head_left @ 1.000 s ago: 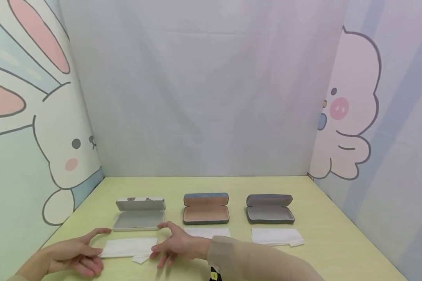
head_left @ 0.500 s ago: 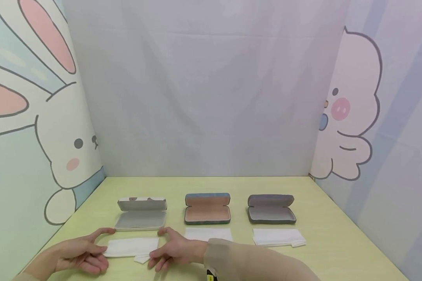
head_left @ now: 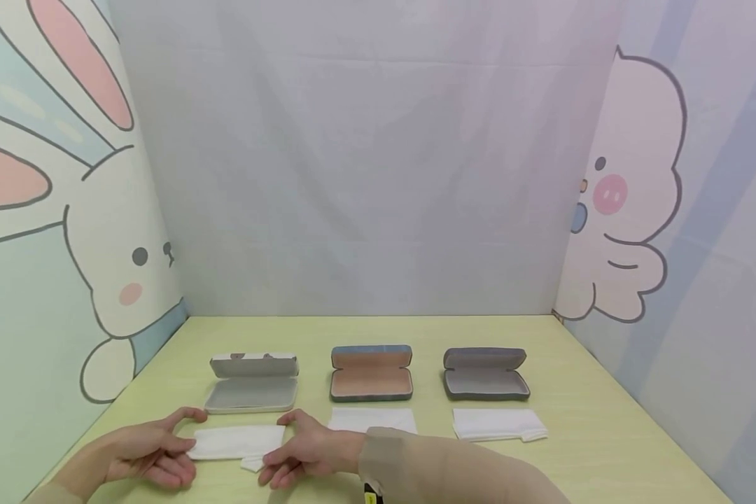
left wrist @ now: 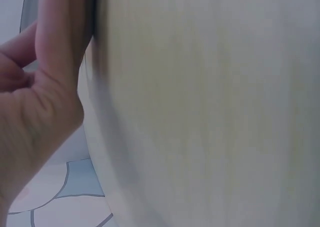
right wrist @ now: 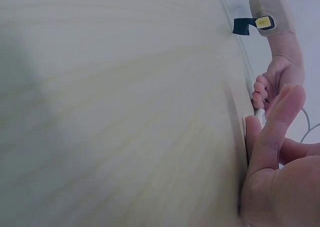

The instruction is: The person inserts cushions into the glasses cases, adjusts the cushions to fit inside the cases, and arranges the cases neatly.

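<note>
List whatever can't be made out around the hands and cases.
Head view: right end of the left cloth, partly behind the right hand.
Head view: near edge of the middle cloth, hidden by the right sleeve.
Head view: rear of the middle case, hidden by its raised lid.
Left wrist view: upper end of the left hand, cut off by the top edge.
Right wrist view: print on the yellow tag, too small to read.

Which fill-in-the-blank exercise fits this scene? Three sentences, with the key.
In the head view, ____ cases stand in a row on the table.
The folded cloth between the left hand and right hand is ____ in colour.
Counted from the left, it lies in front of case number ____.
Missing words: three; white; one.
</note>
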The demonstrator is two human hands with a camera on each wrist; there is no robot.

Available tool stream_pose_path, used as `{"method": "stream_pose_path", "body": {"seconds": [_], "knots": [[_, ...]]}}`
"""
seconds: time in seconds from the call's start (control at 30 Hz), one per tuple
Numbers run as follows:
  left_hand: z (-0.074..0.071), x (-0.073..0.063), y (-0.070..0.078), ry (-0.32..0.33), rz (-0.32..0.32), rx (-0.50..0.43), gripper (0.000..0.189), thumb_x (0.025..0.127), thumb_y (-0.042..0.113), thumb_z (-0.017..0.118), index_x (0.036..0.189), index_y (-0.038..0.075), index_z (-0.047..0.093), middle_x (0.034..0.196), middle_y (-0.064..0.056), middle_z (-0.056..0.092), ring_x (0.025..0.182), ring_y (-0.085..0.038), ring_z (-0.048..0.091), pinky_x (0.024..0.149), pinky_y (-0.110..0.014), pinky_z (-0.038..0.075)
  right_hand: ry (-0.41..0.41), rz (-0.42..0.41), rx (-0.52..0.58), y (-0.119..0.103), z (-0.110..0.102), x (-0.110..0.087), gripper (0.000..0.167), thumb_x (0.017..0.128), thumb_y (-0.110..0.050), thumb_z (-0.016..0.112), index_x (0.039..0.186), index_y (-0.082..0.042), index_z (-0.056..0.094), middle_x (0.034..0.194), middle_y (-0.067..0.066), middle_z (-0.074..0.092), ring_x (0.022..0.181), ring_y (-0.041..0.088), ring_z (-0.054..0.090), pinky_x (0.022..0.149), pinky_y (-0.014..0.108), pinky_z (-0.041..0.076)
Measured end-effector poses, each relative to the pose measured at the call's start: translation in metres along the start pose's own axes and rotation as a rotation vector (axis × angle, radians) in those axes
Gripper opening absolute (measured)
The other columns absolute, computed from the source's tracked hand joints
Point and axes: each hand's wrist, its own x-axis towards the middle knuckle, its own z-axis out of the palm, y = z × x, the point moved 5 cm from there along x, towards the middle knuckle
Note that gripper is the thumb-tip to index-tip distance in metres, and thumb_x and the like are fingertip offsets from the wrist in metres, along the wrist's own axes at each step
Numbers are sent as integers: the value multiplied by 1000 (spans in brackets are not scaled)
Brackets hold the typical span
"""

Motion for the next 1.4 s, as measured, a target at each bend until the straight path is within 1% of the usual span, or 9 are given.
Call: {"method": "stream_pose_path", "body": {"seconds": [0.27, 0.43, 0.6, 0.73, 0.97, 1.07, 1.17, 1.33, 1.4], "knots": [[4, 2, 3, -5, 8, 20, 24, 103, 11, 39, 122, 16, 24, 93, -13, 74, 84, -17, 74, 76, -29, 61, 23, 20, -31, -1, -1, 3, 31, 94, -4, 58, 112, -6, 32, 101, 36, 65, 41, 11, 59, 41, 20, 51], [4, 4, 3, 41, 4, 43, 26, 101, 11, 42, 120, 14, 24, 89, -13, 75, 80, -17, 74, 73, -28, 61, 51, 29, -48, -1, -2, 6, 19, 97, -4, 49, 110, -6, 35, 96, 37, 66, 39, 13, 59, 40, 22, 52], [4, 6, 3, 83, 0, 71, 30, 100, 11, 47, 119, 11, 24, 85, -13, 75, 77, -16, 74, 69, -27, 61, 82, 25, -63, -1, -1, 6, 20, 96, 0, 49, 108, -7, 35, 94, 36, 67, 38, 14, 58, 41, 23, 52], [4, 8, 4, 136, 5, 115, 31, 98, 10, 49, 117, 9, 25, 81, -12, 75, 73, -15, 74, 65, -26, 61, 108, 12, -69, -1, 0, 6, 22, 95, 3, 50, 107, -6, 35, 93, 36, 67, 38, 14, 57, 40, 23, 52], [4, 13, 5, 278, -1, 244, 26, 97, 8, 51, 112, 6, 31, 72, -8, 73, 64, -11, 71, 57, -23, 59, 149, -3, -123, -2, 1, 7, 20, 92, 6, 51, 105, -3, 38, 87, 34, 69, 38, 14, 58, 38, 22, 50], [7, 13, 6, 309, -7, 271, 23, 97, 8, 51, 110, 5, 33, 70, -8, 72, 61, -10, 70, 55, -22, 58, 178, -25, -161, -4, 2, 7, 22, 90, 6, 52, 109, 3, 42, 83, 34, 69, 40, 15, 60, 38, 23, 50], [10, 12, 7, 325, -6, 293, 20, 96, 6, 51, 108, 4, 35, 68, -7, 72, 60, -10, 70, 54, -22, 58, 213, -49, -197, -4, 4, 7, 26, 89, 6, 53, 114, 9, 45, 77, 33, 69, 38, 14, 59, 37, 24, 50], [13, 12, 9, 339, -13, 322, 16, 96, 5, 50, 107, 2, 39, 66, -6, 71, 59, -10, 70, 54, -22, 58, 250, -92, -256, -5, 7, 5, 12, 87, 6, 51, 99, 7, 52, 70, 32, 67, 34, 13, 55, 36, 24, 48], [13, 12, 9, 341, -15, 325, 15, 96, 5, 50, 106, 2, 40, 66, -6, 71, 59, -10, 70, 54, -22, 58, 253, -104, -285, -6, 8, 4, 5, 86, 6, 50, 90, 5, 52, 68, 32, 67, 36, 20, 59, 36, 25, 49]]}}
